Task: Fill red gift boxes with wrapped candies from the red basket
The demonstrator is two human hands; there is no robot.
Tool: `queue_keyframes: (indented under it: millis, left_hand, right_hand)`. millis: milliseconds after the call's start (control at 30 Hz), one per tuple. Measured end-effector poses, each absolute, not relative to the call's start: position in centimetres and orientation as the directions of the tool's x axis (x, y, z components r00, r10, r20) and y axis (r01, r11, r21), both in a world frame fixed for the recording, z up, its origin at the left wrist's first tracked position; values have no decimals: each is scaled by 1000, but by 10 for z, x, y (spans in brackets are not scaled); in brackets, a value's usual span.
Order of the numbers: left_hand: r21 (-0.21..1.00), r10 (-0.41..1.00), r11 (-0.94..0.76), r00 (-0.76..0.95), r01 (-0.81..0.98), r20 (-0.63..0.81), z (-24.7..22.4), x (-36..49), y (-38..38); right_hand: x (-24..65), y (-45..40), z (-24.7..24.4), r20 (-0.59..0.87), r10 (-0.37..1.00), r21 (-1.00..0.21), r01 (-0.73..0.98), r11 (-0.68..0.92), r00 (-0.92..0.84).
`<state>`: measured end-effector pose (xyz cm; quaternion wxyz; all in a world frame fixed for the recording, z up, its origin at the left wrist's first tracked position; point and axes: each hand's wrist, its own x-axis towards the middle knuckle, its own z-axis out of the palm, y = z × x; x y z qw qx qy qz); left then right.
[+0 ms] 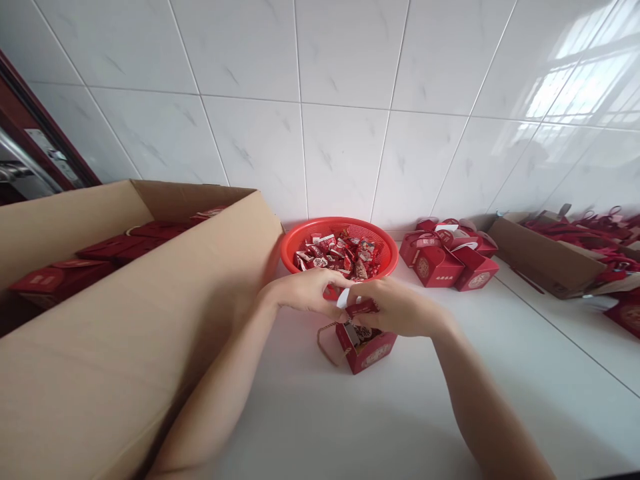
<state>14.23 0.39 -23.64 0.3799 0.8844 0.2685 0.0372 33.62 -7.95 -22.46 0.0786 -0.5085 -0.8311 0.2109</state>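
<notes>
Apparently pinching, left hand (311,291) and right hand (397,308) arch over a red box (371,355).

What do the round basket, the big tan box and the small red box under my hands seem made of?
Round basket: probably red plastic, slightly glossy, with a smooth rim and perforated wall.
Big tan box: likely matte cardboard, given its plain brown panels.
Small red box: apparently printed card, with flat creased panels; coating unclear.

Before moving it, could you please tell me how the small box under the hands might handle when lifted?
The small box looks like thin card, so probably light and easily dented; its top being open, tipping might spill the contents.
</notes>
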Motion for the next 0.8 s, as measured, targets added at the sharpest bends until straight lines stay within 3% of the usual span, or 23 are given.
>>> queue_keyframes:
  millis: [200, 367, 600, 800]
  left_hand:
    - [670, 531, -561, 832, 486, -159, -237, 142, 4]
    - [664, 556, -530, 807, 527, -196, -237, 141, 4]
    - [670, 540, -548, 823, 500, -172, -235, 142, 3]
    - [656, 561, -537, 805, 530, -191, -236, 142, 2]
  right_hand:
    - [331, -78, -231, -186, 886, -251, 892, 375, -425]
    - [336, -78, -228, -73, 979, -190, 967, 172, -188]
    - [334, -75, -230, -38, 945, -324, 899, 295, -324]
    - [343, -75, -229, -17, 983, -220, 959, 176, -185]
